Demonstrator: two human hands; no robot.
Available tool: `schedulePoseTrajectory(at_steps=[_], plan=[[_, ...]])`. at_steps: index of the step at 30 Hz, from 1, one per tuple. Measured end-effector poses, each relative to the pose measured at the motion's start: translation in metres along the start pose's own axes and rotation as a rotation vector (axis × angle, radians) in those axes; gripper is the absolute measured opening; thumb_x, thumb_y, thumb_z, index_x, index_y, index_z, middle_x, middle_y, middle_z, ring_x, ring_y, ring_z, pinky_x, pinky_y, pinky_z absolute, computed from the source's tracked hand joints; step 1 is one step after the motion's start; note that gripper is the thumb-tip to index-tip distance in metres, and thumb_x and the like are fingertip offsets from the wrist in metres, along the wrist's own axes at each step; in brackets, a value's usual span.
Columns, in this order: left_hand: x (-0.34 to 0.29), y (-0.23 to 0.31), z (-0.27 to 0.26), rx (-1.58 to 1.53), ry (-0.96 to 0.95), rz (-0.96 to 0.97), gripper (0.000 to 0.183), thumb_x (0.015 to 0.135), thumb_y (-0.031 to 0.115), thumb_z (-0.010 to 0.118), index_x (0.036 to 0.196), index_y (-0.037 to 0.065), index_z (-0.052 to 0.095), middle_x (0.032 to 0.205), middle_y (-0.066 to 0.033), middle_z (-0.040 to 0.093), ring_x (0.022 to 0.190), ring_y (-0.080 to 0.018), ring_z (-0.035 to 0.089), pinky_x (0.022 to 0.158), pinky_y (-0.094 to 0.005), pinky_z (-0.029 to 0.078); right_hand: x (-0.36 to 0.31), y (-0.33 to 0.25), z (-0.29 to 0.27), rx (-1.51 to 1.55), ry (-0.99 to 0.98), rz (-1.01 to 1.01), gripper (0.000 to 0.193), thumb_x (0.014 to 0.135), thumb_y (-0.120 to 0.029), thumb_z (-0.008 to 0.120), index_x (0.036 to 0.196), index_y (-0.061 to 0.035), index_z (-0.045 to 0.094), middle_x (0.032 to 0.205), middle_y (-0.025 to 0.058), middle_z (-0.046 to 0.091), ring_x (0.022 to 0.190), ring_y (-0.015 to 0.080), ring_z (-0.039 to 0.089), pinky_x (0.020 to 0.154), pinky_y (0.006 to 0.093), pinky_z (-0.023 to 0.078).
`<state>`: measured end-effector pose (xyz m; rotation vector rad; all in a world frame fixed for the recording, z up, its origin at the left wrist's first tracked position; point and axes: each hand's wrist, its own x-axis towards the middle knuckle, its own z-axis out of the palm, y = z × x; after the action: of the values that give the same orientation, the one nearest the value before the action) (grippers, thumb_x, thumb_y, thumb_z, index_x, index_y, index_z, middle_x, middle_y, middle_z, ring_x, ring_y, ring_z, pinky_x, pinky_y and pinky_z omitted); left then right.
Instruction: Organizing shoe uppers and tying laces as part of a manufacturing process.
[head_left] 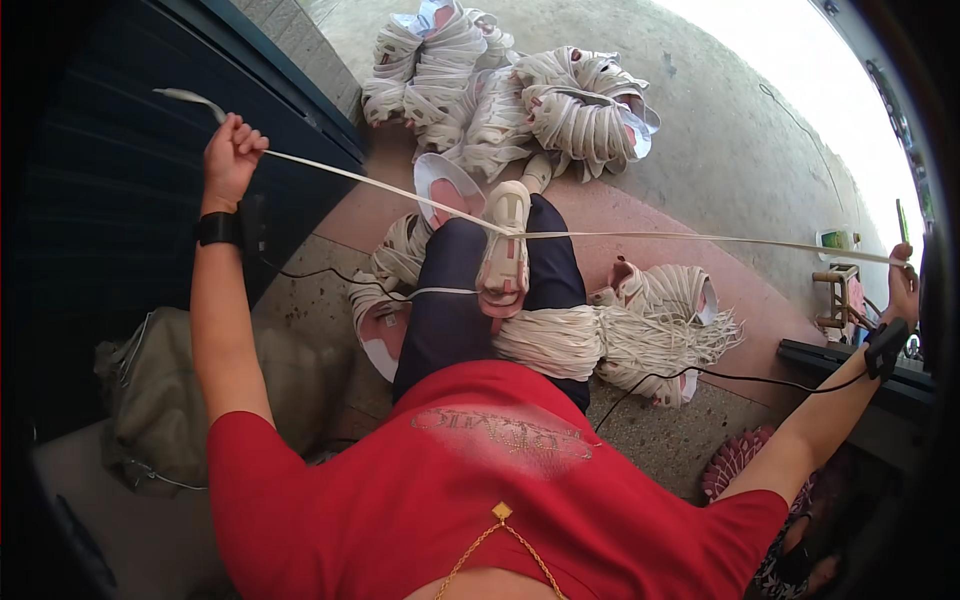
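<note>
A cream and pink sneaker rests between my thighs, its toe pointing away from me. One white shoelace runs out of it to both sides, stretched taut. My left hand, raised at the far left, is closed in a fist round one part of the lace, and a loose end sticks out beyond the fist. Out at the far right, my right hand is closed on the other part of the lace. A thick bundle of white shoelaces lies across my right thigh, its loose ends fanning to the right.
Stacks of nested shoes lie on the floor ahead, with more shoes beside both my legs. A dark blue panel stands at left above a greenish-grey sack. Black cables run from both wrists. A small stool is at right.
</note>
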<state>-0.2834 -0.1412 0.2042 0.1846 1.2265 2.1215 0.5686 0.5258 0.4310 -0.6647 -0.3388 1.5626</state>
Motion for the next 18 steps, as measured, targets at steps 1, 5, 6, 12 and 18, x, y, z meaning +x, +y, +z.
schedulePoseTrajectory(at_steps=[1,5,6,12,18], plan=[[0.000,0.026,-0.077,-0.081,0.197,0.070,0.026,0.107,0.018,0.044,0.082,0.009,0.049,0.062,0.0015,0.035,0.054,-0.0137,0.036,0.065,-0.0341,0.040,0.021,-0.012,-0.029,-0.211,-0.023,-0.075,0.023,0.090,-0.003,0.036,0.108,0.0065,0.046,0.094,0.0152,0.045,0.090,0.0276,0.044,0.081,0.0427,0.039],[-0.041,0.084,-0.196,0.004,0.650,0.110,0.024,0.106,0.017,0.043,0.083,0.010,0.047,0.060,0.0015,0.031,0.047,-0.0137,0.029,0.056,-0.0341,0.035,0.020,0.127,-0.169,-0.560,-0.199,0.076,0.039,0.108,-0.035,0.040,0.081,-0.0065,0.046,0.070,0.0018,0.039,0.062,0.0151,0.034,0.055,0.0314,0.030],[-0.031,0.064,-0.188,0.099,0.696,0.008,0.024,0.106,0.019,0.044,0.084,0.010,0.049,0.062,0.0010,0.034,0.049,-0.0137,0.032,0.055,-0.0332,0.035,0.002,0.196,-0.202,-0.703,-0.210,0.156,0.036,0.107,-0.032,0.044,0.085,-0.0050,0.049,0.071,0.0018,0.043,0.063,0.0142,0.038,0.056,0.0305,0.033],[-0.033,-0.196,-0.040,0.181,0.190,-0.778,0.028,0.106,0.030,0.050,0.093,0.006,0.057,0.074,-0.0021,0.054,0.060,-0.0134,0.048,0.051,-0.0275,0.038,-0.273,0.523,-0.172,-1.350,-0.897,0.675,0.024,0.098,-0.018,0.062,0.104,0.0039,0.070,0.078,0.0016,0.066,0.071,0.0087,0.061,0.063,0.0254,0.050],[-0.090,-0.308,0.097,0.768,-0.290,-0.628,0.022,0.098,0.021,0.061,0.099,0.000,0.068,0.078,-0.0084,0.066,0.069,-0.0215,0.064,0.059,-0.0338,0.050,-0.320,0.618,-0.194,-1.745,-1.159,-0.276,0.021,0.090,-0.017,0.058,0.082,-0.0031,0.071,0.099,0.0159,0.067,0.099,0.0371,0.060,0.082,0.0497,0.050]])
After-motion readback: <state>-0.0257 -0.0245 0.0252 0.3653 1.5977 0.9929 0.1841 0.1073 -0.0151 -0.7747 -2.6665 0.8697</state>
